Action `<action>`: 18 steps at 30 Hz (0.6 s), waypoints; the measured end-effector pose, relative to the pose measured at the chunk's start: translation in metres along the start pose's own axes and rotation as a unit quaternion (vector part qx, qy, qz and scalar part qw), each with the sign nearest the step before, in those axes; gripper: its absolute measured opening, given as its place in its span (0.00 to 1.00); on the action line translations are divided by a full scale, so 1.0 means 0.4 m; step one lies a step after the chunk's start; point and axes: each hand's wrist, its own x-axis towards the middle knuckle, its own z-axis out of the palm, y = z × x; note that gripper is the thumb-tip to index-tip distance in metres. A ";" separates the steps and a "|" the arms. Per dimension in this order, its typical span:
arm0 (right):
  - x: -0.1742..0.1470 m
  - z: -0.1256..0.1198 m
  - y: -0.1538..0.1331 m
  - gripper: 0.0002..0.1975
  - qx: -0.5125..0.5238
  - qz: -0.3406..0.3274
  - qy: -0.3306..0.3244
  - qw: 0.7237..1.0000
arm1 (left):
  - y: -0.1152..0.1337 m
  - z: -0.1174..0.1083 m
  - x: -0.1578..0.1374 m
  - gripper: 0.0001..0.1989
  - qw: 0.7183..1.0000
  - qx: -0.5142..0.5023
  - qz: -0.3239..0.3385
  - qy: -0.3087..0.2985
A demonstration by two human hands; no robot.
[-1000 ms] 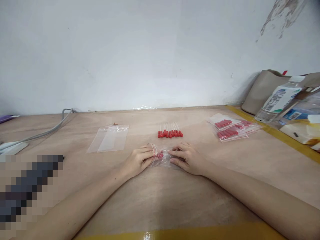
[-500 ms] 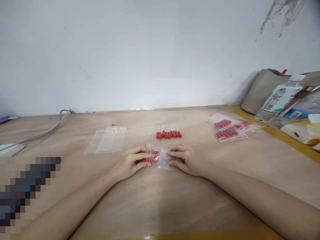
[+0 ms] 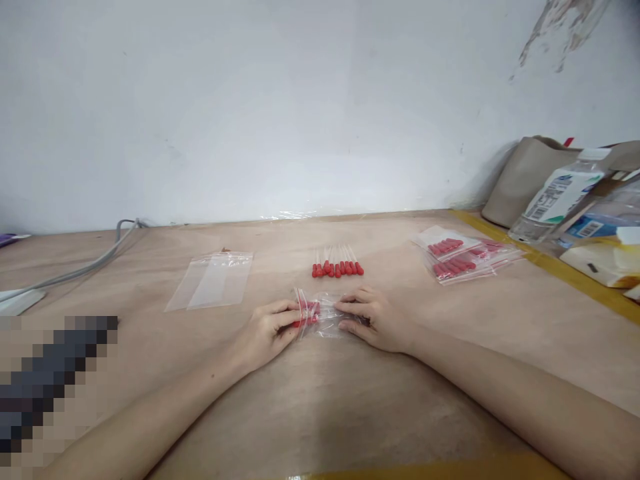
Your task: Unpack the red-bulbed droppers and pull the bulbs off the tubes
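A small clear zip-lock bag (image 3: pixel 330 324) lies on the table between my hands, its mouth with a red line toward the left. My left hand (image 3: pixel 273 327) has its fingers closed on several thin sticks with red bulb ends (image 3: pixel 311 313) at the bag's mouth. The red ends sit partly inside the bag; how far the stems reach is hard to see. My right hand (image 3: pixel 373 317) pinches the bag's other end between thumb and fingers. Just beyond lies a row of more red-ended sticks (image 3: pixel 338 269), pale stems pointing to the wall.
Flat zip-lock bags (image 3: pixel 220 283) lie at the left. Filled bags with red-ended sticks (image 3: pixel 457 260) are piled at the right. Further right stand a water bottle (image 3: pixel 560 197) and a grey-brown container (image 3: pixel 517 180). A grey cable (image 3: pixel 95 260) runs along the left.
My left hand has moved slightly right, pushing the red ends a little further into the bag's mouth. My right hand has stayed in place on the bag.
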 end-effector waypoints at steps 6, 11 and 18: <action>-0.001 -0.003 0.000 0.16 0.007 0.005 -0.004 1.000 | -0.016 -0.014 0.008 0.11 0.977 -0.170 -0.130 -0.027; 0.000 -0.004 0.000 0.17 0.009 0.007 -0.004 1.000 | -0.050 -0.077 0.013 0.11 0.956 -0.231 -0.170 -0.062; 0.000 -0.006 -0.004 0.17 0.005 0.006 -0.002 1.000 | -0.140 -0.210 -0.004 0.11 0.912 -0.224 -0.329 -0.105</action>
